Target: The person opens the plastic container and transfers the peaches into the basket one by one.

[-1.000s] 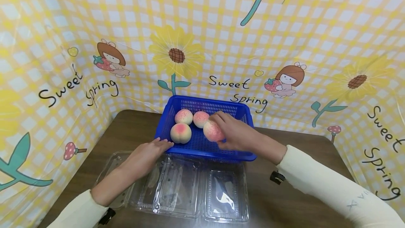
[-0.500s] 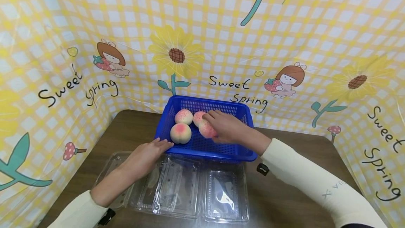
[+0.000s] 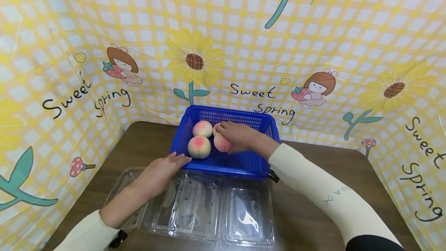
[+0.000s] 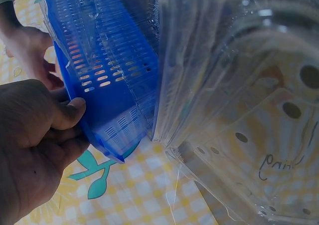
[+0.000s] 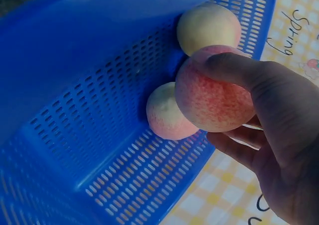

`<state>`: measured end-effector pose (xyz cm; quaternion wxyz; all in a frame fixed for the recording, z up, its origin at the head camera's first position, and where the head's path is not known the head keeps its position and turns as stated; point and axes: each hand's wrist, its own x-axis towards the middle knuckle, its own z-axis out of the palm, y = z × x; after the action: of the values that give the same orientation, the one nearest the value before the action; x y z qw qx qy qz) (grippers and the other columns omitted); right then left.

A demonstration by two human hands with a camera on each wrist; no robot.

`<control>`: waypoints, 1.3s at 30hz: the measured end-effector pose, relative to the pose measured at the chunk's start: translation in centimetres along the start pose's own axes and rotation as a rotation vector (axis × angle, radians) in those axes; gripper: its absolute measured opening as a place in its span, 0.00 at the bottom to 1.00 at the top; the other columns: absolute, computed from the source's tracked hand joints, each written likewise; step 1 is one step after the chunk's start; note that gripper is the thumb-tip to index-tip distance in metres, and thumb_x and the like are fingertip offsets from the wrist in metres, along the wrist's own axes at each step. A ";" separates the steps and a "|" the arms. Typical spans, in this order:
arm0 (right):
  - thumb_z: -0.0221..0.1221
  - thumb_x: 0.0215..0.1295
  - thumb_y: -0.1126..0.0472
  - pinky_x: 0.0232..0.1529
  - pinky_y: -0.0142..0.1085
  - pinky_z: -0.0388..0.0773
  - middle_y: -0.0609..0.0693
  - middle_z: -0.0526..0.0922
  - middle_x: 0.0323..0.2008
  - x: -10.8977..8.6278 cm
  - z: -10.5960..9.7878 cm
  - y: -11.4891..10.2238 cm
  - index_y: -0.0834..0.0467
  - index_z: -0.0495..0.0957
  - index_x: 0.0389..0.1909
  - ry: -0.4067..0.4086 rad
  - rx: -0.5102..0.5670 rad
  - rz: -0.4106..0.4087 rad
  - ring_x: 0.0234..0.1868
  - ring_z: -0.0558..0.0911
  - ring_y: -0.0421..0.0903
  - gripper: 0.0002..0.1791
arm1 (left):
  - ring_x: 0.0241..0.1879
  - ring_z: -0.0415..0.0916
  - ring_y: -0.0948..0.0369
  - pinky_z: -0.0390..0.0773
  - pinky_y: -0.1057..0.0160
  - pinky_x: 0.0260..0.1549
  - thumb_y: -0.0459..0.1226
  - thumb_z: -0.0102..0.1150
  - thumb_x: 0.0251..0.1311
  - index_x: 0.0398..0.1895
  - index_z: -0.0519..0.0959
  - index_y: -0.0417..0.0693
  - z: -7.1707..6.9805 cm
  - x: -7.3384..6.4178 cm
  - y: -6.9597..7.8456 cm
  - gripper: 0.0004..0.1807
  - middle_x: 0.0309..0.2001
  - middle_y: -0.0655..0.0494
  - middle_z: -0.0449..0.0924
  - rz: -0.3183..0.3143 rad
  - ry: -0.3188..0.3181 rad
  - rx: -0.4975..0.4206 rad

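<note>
My right hand [image 3: 242, 136] holds a pink-speckled peach [image 3: 221, 143] inside the blue plastic basket [image 3: 230, 170]. In the right wrist view the thumb lies over the held peach [image 5: 214, 98], with the fingers round its far side. Two peaches, one blushed [image 3: 199, 148] and one speckled [image 3: 202, 129], sit at the basket's left. Another peach [image 3: 216, 128] is partly hidden behind my right hand. My left hand [image 3: 162, 170] grips the basket's front left corner; in the left wrist view its thumb presses on the blue wall [image 4: 99, 103].
Clear plastic clamshell boxes [image 3: 195, 214] stand in front of the basket, close below the left forearm. A clear tray section [image 3: 245, 220] lies to their right. Brown tabletop [image 3: 313, 204] shows at the right. A yellow checked cloth [image 3: 223, 42] hangs behind and at both sides.
My right hand has moved left within the basket, carrying the peach towards the other peaches, and now hides more of the rear one. The left hand stays at the basket corner.
</note>
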<state>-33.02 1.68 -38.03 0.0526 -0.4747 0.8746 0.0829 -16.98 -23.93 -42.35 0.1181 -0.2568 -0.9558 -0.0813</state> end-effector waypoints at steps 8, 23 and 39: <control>0.75 0.55 0.48 0.61 0.43 0.83 0.54 0.73 0.64 2.1 0.8 -0.7 0.56 0.64 0.70 -0.046 -0.075 -0.021 0.66 0.73 0.50 0.45 | 0.58 0.81 0.38 0.85 0.43 0.52 0.17 0.61 0.56 0.60 0.81 0.41 -0.1 0.2 -0.1 0.27 0.58 0.38 0.83 0.000 -0.003 -0.010; 0.72 0.59 0.44 0.57 0.43 0.85 0.57 0.68 0.69 3.2 1.9 -1.0 0.57 0.62 0.71 -0.129 -0.107 0.012 0.65 0.74 0.51 0.45 | 0.58 0.81 0.38 0.85 0.44 0.51 0.15 0.62 0.52 0.60 0.81 0.42 -0.1 0.2 -0.2 0.30 0.58 0.39 0.84 0.008 -0.009 0.008; 0.75 0.55 0.42 0.50 0.42 0.88 0.58 0.70 0.65 3.8 3.1 -2.1 0.58 0.63 0.71 -0.134 -0.146 0.117 0.62 0.76 0.51 0.49 | 0.59 0.81 0.38 0.84 0.43 0.53 0.18 0.61 0.58 0.60 0.81 0.41 0.1 0.0 -0.2 0.26 0.58 0.38 0.84 -0.013 0.000 -0.020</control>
<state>-33.22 -1.95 -41.90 0.0714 -0.4187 0.8870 0.1810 -17.08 -24.03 -42.46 0.1152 -0.2518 -0.9565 -0.0915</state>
